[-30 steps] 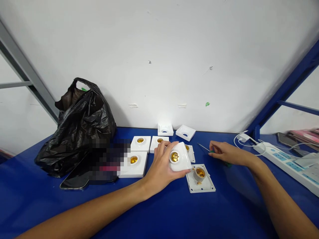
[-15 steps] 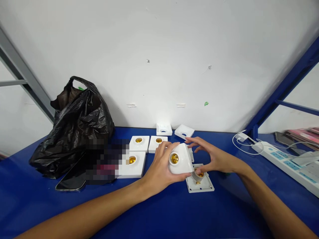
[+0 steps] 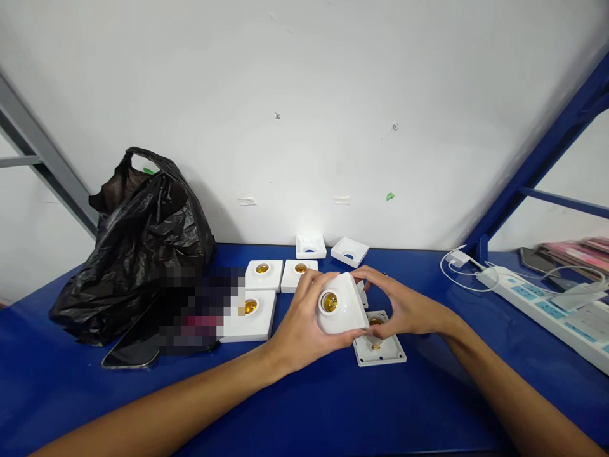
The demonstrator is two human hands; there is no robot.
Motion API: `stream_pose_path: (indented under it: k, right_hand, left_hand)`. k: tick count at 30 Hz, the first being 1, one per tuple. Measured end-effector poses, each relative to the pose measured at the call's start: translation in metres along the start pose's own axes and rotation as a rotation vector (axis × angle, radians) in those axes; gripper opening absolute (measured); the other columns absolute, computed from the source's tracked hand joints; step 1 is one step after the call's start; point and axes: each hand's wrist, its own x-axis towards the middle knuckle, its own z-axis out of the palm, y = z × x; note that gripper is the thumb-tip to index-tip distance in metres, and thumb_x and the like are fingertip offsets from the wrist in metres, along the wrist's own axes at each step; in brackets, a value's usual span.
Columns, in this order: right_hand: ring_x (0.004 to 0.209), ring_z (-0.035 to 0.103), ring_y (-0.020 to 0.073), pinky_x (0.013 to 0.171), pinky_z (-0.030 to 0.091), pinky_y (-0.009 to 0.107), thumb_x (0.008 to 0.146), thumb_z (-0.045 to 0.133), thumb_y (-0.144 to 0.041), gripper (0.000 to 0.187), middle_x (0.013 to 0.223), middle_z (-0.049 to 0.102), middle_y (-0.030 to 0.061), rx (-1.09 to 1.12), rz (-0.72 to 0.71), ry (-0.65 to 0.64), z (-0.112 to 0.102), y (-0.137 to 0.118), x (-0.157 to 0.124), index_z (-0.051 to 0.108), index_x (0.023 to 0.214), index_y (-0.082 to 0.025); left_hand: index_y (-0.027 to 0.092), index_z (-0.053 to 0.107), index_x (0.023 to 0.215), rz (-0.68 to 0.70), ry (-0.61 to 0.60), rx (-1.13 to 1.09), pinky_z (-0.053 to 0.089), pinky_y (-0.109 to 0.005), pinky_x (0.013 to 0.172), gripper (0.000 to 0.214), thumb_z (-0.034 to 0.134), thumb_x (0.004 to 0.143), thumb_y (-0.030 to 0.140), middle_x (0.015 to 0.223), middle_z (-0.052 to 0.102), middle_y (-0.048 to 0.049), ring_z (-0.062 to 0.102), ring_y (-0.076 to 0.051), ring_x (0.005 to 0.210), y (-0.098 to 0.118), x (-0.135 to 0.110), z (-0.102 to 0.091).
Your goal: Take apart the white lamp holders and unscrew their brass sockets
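My left hand (image 3: 299, 324) grips a white square lamp holder (image 3: 339, 306) tilted on edge, its brass socket facing me, just above the blue table (image 3: 304, 406). My right hand (image 3: 404, 309) has its fingers curled round the right side and back of the same holder. Below it lies an open base plate (image 3: 380, 348) with a brass socket part. Three assembled holders (image 3: 250, 313) sit to the left and behind.
A black plastic bag (image 3: 137, 241) stands at the left, with a phone (image 3: 130, 349) lying in front of it. Two empty white covers (image 3: 349, 251) rest by the wall. A white power strip (image 3: 547, 311) with cables lies at the right.
My right hand left the spot on the table at the right, moved left and closed on the lamp holder. The left hand kept holding it.
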Motion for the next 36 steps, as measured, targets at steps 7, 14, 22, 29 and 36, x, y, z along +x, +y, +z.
stream_pose_path:
  k: [7, 14, 22, 29, 36]
  right_hand:
    - [0.136, 0.049, 0.0327, 0.122, 0.038, 0.057, 0.077, 0.09, -0.048, 0.081, 0.142, 0.053, 0.0078, -0.013, 0.029, -0.078, 0.007, 0.005, 0.003, 0.054, 0.148, -0.033]
    - [0.144, 0.042, 0.0382, 0.129, 0.018, 0.067, 0.074, 0.091, -0.059, 0.083, 0.145, 0.053, 0.0077, -0.106, 0.017, -0.083, 0.028, -0.008, 0.007, 0.057, 0.147, -0.037]
    - [0.098, 0.061, 0.0248, 0.086, 0.058, 0.041, 0.094, 0.077, -0.042, 0.019, 0.112, 0.065, 0.0055, 0.078, -0.098, 0.136, 0.038, -0.021, 0.009, 0.073, 0.11, -0.031]
    - [0.093, 0.064, 0.0235, 0.083, 0.057, 0.039, 0.1, 0.069, -0.043, 0.017, 0.107, 0.068, 0.0066, 0.08, -0.148, 0.209, 0.039, -0.024, 0.009, 0.076, 0.1, -0.027]
    - [0.077, 0.062, 0.0205, 0.072, 0.053, 0.033, 0.109, 0.052, -0.042, 0.023, 0.088, 0.068, 0.0038, -0.26, -0.037, 0.56, 0.007, 0.008, 0.009, 0.062, 0.101, -0.023]
  left_hand:
    - [0.025, 0.046, 0.142, -0.03, 0.129, -0.132, 0.047, -0.05, 0.11, 0.063, 0.048, 0.102, 0.074, 0.131, 0.058, -0.0111, 0.057, -0.033, 0.125, 0.002, -0.001, -0.006]
    - [0.029, 0.035, 0.158, -0.068, 0.083, -0.191, 0.035, -0.055, 0.126, 0.073, 0.034, 0.105, 0.078, 0.157, 0.048, -0.0129, 0.042, -0.036, 0.15, 0.0, -0.005, -0.006]
    - [0.033, 0.015, 0.168, -0.05, -0.05, -0.275, 0.037, -0.059, 0.126, 0.095, 0.061, 0.097, 0.076, 0.161, 0.038, -0.0148, 0.037, -0.039, 0.153, -0.004, -0.007, -0.004]
    - [0.038, 0.016, 0.168, -0.061, -0.02, -0.209, 0.033, -0.063, 0.128, 0.098, 0.078, 0.094, 0.047, 0.162, 0.034, -0.0127, 0.036, -0.038, 0.154, -0.006, -0.002, 0.0]
    - [0.031, 0.039, 0.156, 0.01, -0.143, 0.28, 0.048, -0.06, 0.118, 0.07, 0.073, 0.095, 0.033, 0.158, 0.041, -0.0134, 0.046, -0.037, 0.147, 0.016, -0.021, -0.005]
